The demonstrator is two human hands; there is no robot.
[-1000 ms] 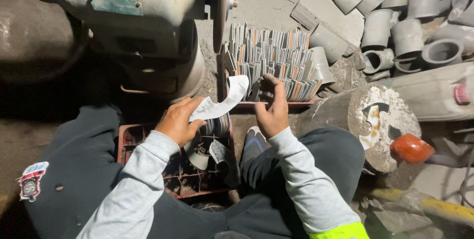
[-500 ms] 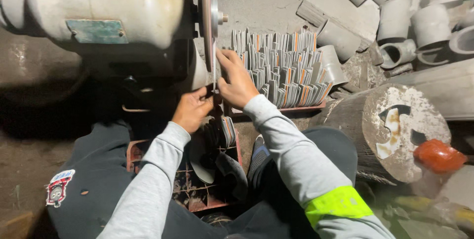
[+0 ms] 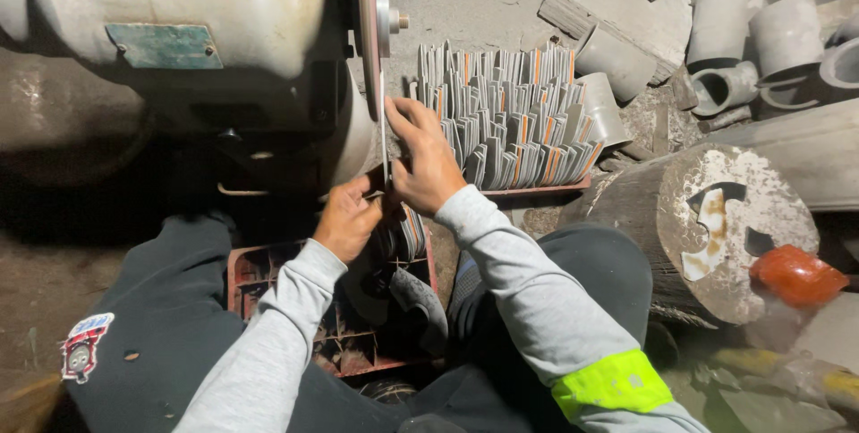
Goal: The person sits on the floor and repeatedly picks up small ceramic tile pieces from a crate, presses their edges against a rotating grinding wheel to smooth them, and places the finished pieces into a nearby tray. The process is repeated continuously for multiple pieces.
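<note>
My left hand (image 3: 347, 216) and my right hand (image 3: 424, 157) together hold a thin flat metal piece (image 3: 385, 133) edge-on against the rim of a thin grinding wheel (image 3: 367, 21). The wheel is mounted on a large grey motor (image 3: 170, 12) at the upper left. My right fingers stretch up along the piece; my left hand pinches its lower end. Just right of my hands stands a tray (image 3: 537, 190) packed with several upright grey and orange pieces (image 3: 510, 115). Under my hands a red crate (image 3: 259, 272) with compartments holds dark parts.
Grey pipe fittings (image 3: 743, 30) are piled at the upper right. A round block (image 3: 716, 218) with a white patchy top stands at the right, an orange object (image 3: 796, 274) beside it. My legs in dark trousers frame the crate on the dirty floor.
A second ago my hands held a pale piece low over the crate. They have risen with it to the wheel, and the view has moved closer to the machine.
</note>
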